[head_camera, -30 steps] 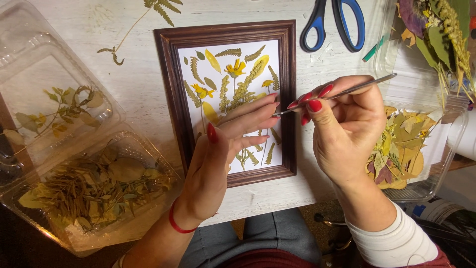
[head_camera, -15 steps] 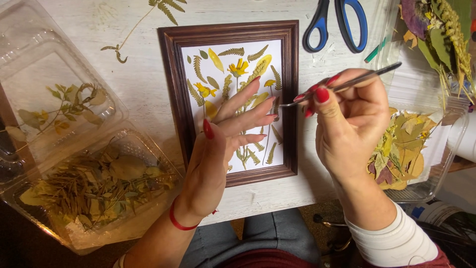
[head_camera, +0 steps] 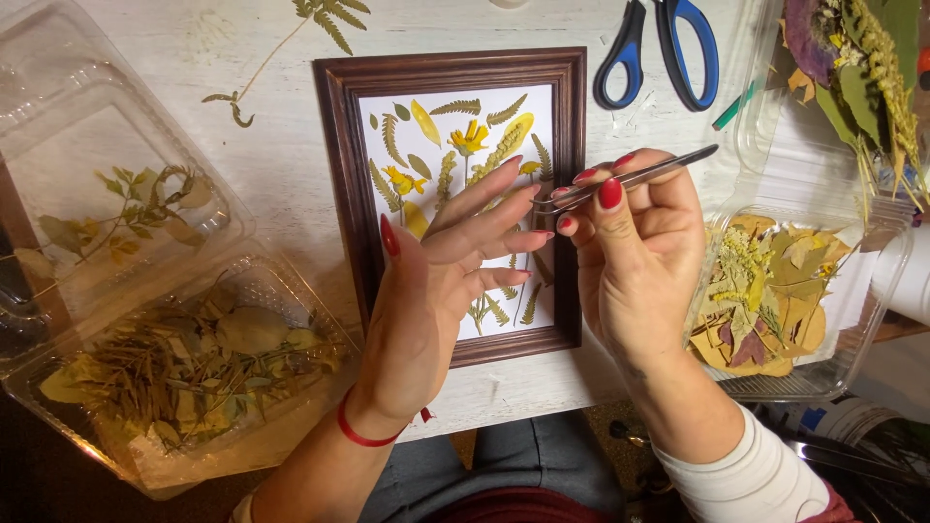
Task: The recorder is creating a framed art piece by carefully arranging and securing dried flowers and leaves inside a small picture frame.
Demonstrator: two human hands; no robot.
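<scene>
a: start at your right hand (head_camera: 644,261) — what's the grip doing?

b: your thumb and fingers are pinching a pair of metal tweezers (head_camera: 625,182), held nearly level, tips pointing left over the right edge of the picture. whether anything sits between the tips, i cannot tell.

a: and your left hand (head_camera: 436,291)?

b: it holds nothing. the fingers are spread and lie flat on the white sheet inside the dark wooden frame (head_camera: 339,174), fingertips just beside the tweezer tips.

a: where's the work itself?

b: the frame lies flat on the white bench (head_camera: 262,165), right in front of you. on its sheet sit pressed plants (head_camera: 465,140): yellow flowers, yellow petals, small green fern fronds. your left hand covers the middle part of them.

a: and around it?

b: left of the frame, an open clear plastic clamshell box (head_camera: 194,387) holds dried leaves and stems in the near half and a leafy sprig in the far half. a loose fern sprig (head_camera: 320,19) lies on the bench above the frame's left corner. blue-handled scissors (head_camera: 659,53) lie beyond the frame's upper right corner. to your right, another clear tray (head_camera: 775,300) holds yellow and brown pressed leaves, touching your right hand's back edge in view.
</scene>
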